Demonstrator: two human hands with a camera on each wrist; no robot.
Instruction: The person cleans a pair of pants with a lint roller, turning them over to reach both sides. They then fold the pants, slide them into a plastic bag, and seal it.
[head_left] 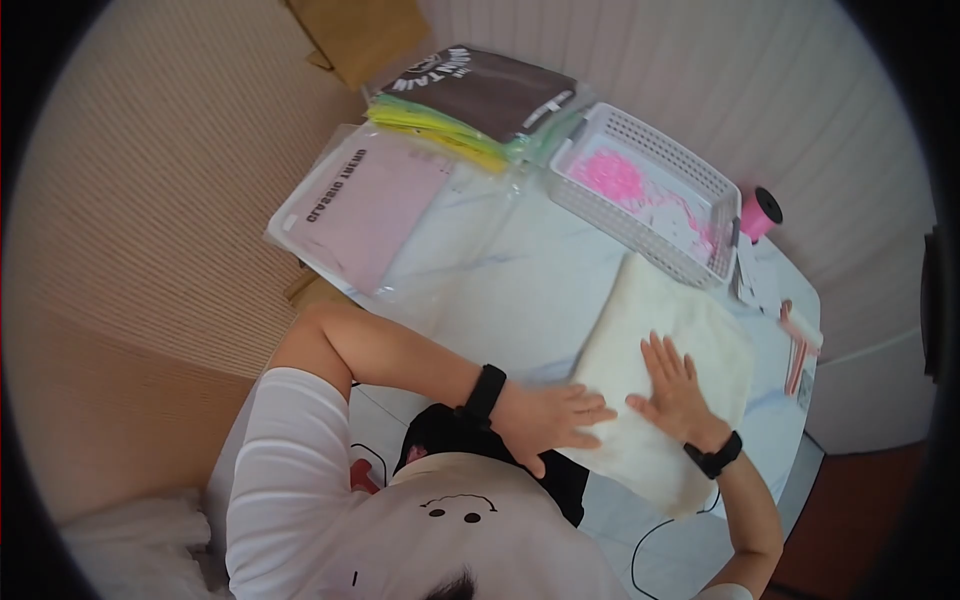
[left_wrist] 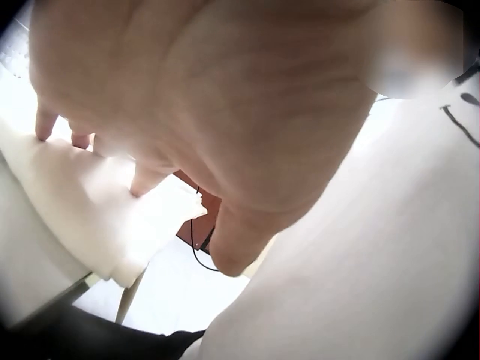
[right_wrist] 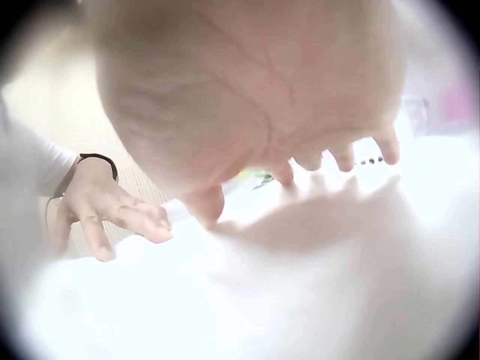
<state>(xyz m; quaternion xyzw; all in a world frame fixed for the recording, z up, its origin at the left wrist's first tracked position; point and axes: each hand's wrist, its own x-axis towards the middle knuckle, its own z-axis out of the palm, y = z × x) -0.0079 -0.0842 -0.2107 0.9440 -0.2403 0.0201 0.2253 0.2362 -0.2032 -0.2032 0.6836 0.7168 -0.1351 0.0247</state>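
A cream folded cloth (head_left: 690,310) lies at the right side of the table, its lower end reaching over the near edge. My right hand (head_left: 675,400) is spread flat over its middle, and in the right wrist view the fingertips (right_wrist: 386,146) meet the fabric. At the cloth's left edge is my left hand (head_left: 550,415), fingers extended onto it and thumb pointing down off the cloth. The left wrist view shows those fingertips (left_wrist: 46,124) on the pale fabric (left_wrist: 82,195). Neither hand grips anything.
A white plastic basket (head_left: 640,240) with pink shredded strands stands behind the cloth, beside a pink ribbon spool (head_left: 762,212). Bagged garments, one pink (head_left: 370,205) and one dark brown (head_left: 480,90), lie at the far left. A striped roll (head_left: 798,335) is near the right edge.
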